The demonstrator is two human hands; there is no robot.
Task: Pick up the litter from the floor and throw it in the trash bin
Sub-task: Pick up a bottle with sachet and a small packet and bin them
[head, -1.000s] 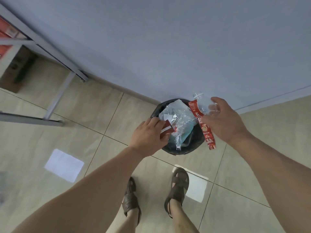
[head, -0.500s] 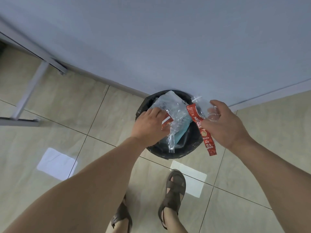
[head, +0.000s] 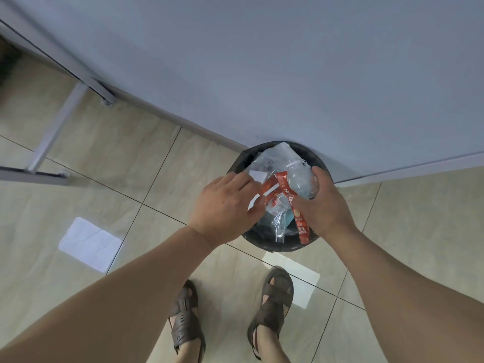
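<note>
- The black trash bin (head: 262, 244) stands on the tiled floor (head: 131, 158) against the pale wall (head: 262, 61), directly ahead of the person's sandalled feet (head: 272, 307).
- The left hand (head: 222, 208) is over the bin's left side, fingers curled around crumpled clear plastic wrap (head: 277, 218) and a white scrap of paper (head: 258, 176).
- The right hand (head: 322, 205) is over the bin's right side, gripping a crushed clear plastic bottle (head: 301, 182) together with a long red sachet strip (head: 300, 226) that dangles across the opening.
- All this litter is above the bin's mouth, between the two hands.
- A grey metal frame (head: 60, 127) stands to the left.
</note>
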